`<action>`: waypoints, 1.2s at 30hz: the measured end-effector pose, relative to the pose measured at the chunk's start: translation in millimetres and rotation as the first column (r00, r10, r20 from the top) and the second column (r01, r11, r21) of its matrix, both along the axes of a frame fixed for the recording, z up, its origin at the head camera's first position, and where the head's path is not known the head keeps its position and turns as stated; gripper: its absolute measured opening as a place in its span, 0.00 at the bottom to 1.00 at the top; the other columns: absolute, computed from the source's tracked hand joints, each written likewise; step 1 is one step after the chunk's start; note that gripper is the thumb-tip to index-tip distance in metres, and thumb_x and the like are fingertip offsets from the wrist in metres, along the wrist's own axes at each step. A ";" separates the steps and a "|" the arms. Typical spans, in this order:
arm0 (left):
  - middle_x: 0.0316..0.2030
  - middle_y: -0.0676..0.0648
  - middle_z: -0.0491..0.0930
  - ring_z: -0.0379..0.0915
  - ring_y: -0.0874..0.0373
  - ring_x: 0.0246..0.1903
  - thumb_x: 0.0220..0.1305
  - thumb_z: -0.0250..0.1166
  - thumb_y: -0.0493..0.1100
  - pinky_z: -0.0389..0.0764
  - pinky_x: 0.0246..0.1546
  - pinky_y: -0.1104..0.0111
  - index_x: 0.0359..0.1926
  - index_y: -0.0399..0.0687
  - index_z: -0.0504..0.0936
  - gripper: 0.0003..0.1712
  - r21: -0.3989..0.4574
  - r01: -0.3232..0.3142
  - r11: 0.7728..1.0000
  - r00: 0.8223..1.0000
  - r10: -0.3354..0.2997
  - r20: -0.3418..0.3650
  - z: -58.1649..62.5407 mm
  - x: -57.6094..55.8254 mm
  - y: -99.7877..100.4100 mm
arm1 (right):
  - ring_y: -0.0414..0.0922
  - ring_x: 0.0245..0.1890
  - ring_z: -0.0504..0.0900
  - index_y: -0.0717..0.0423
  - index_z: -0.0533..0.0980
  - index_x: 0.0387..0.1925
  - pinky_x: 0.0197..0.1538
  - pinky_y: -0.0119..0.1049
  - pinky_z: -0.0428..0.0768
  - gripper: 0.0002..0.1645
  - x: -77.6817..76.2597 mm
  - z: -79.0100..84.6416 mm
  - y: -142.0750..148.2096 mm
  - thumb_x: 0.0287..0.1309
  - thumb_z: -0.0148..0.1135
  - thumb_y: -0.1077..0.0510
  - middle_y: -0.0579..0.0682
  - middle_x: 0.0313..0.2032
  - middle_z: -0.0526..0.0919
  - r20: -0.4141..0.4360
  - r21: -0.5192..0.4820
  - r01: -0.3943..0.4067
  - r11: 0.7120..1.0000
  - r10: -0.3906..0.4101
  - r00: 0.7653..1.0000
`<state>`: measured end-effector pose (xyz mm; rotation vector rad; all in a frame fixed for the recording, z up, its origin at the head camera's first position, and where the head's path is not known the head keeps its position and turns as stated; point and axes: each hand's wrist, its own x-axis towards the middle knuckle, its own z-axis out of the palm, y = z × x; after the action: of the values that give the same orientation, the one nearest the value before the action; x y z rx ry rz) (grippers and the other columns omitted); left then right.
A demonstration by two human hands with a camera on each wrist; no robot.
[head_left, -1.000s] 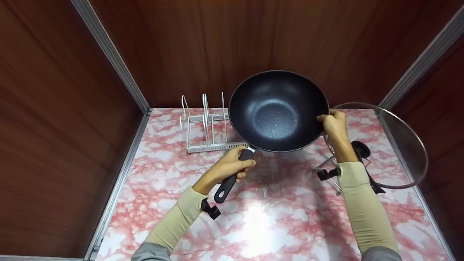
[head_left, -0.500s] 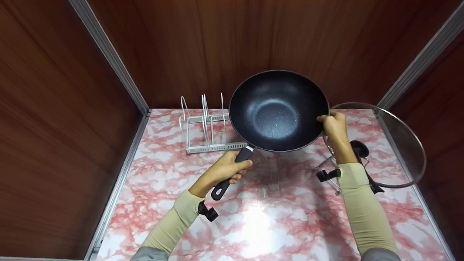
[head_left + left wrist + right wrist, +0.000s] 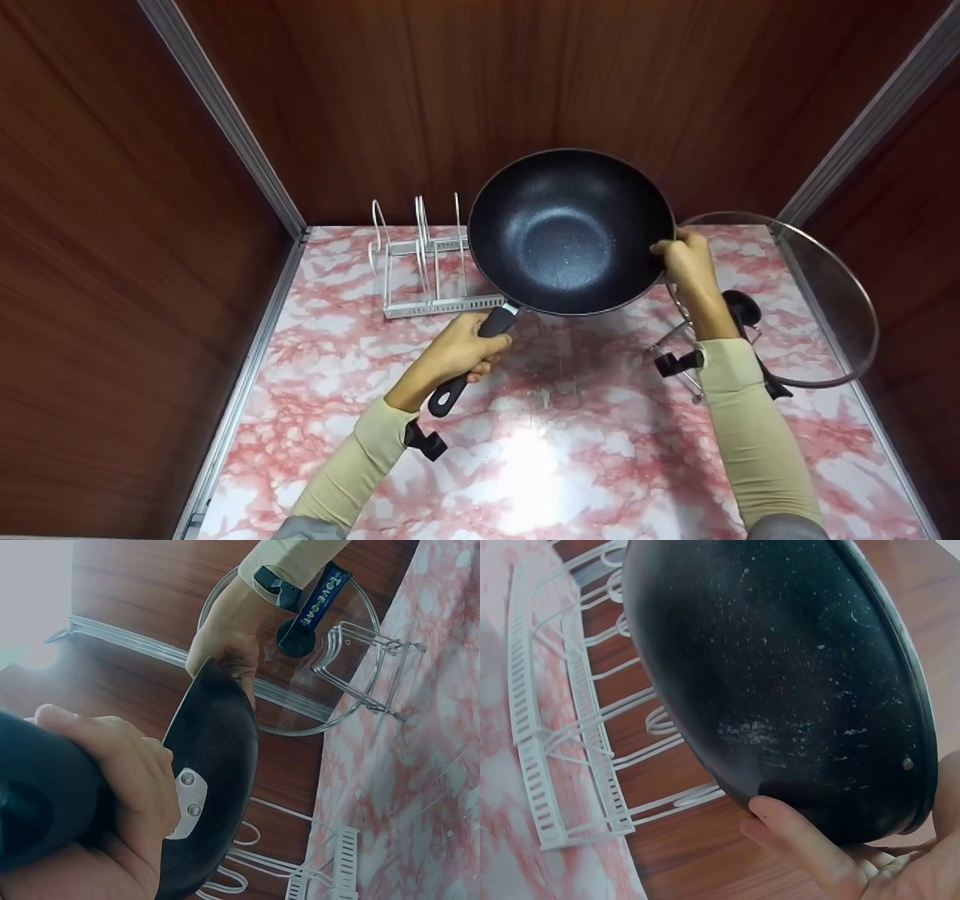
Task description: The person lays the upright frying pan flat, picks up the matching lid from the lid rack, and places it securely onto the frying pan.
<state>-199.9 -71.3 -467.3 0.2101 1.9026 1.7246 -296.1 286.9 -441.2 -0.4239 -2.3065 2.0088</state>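
A black wok [image 3: 566,232] is held up off the table, tilted so its inside faces the head camera. My left hand [image 3: 461,349] grips its long black handle [image 3: 499,321], thumb along the top. On the far right side, my right hand [image 3: 688,262] pinches the rim, the thumb inside and the fingers behind. From the right wrist view, the scratched underside of the wok [image 3: 780,690] shows, with fingers [image 3: 802,836] pressed against it. Behind the wok's left side stands a white wire rack [image 3: 442,304], partly hidden by it.
A large glass lid [image 3: 832,300] with a black knob [image 3: 742,307] stands upright on a small wire stand [image 3: 367,667] at the right, partly behind my right arm. Brown wood-look panels [image 3: 420,97] enclose the back and sides of the marbled table [image 3: 337,390].
The wok has shifted slightly left in view. My left hand has moved a little left with the handle, while the right hand keeps its pinch on the rim.
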 end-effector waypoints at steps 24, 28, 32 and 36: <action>0.17 0.54 0.67 0.60 0.66 0.10 0.71 0.63 0.41 0.66 0.10 0.74 0.45 0.43 0.72 0.09 -0.091 0.071 0.993 0.997 -0.073 -0.017 3.5 -1.9 -31.9 | 0.36 0.45 0.83 0.58 0.48 0.83 0.48 0.29 0.87 0.41 3.5 5.6 6.7 0.76 0.48 0.62 0.54 0.61 0.71 0.116 -0.082 -0.247 0.966 0.255 0.960; 0.17 0.54 0.67 0.61 0.66 0.10 0.71 0.63 0.41 0.66 0.10 0.74 0.46 0.43 0.72 0.09 -0.112 0.080 0.991 0.996 -0.083 -0.026 5.5 -2.1 -36.3 | 0.35 0.44 0.86 0.58 0.47 0.84 0.48 0.30 0.87 0.40 4.8 7.3 9.6 0.79 0.49 0.59 0.47 0.52 0.80 0.123 -0.138 -0.275 0.951 0.292 0.949; 0.17 0.54 0.67 0.60 0.65 0.10 0.71 0.63 0.41 0.66 0.10 0.74 0.46 0.42 0.73 0.10 -0.131 0.100 0.986 0.994 -0.105 -0.034 6.5 -1.9 -40.4 | 0.35 0.39 0.88 0.61 0.57 0.76 0.43 0.29 0.88 0.31 5.8 9.3 14.4 0.79 0.51 0.56 0.40 0.39 0.85 0.129 -0.162 -0.265 0.950 0.287 0.949; 0.17 0.53 0.68 0.61 0.64 0.10 0.70 0.64 0.41 0.66 0.10 0.73 0.47 0.41 0.73 0.11 -0.150 0.125 0.981 0.990 -0.134 -0.048 8.1 -1.4 -43.8 | 0.36 0.36 0.88 0.57 0.63 0.59 0.41 0.29 0.88 0.14 6.8 10.8 19.9 0.79 0.50 0.58 0.41 0.36 0.85 0.133 -0.136 -0.262 0.956 0.279 0.951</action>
<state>-201.4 -115.1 -459.1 0.3232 2.0015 1.5010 -289.3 306.8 -430.4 -0.2862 -2.4618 2.3225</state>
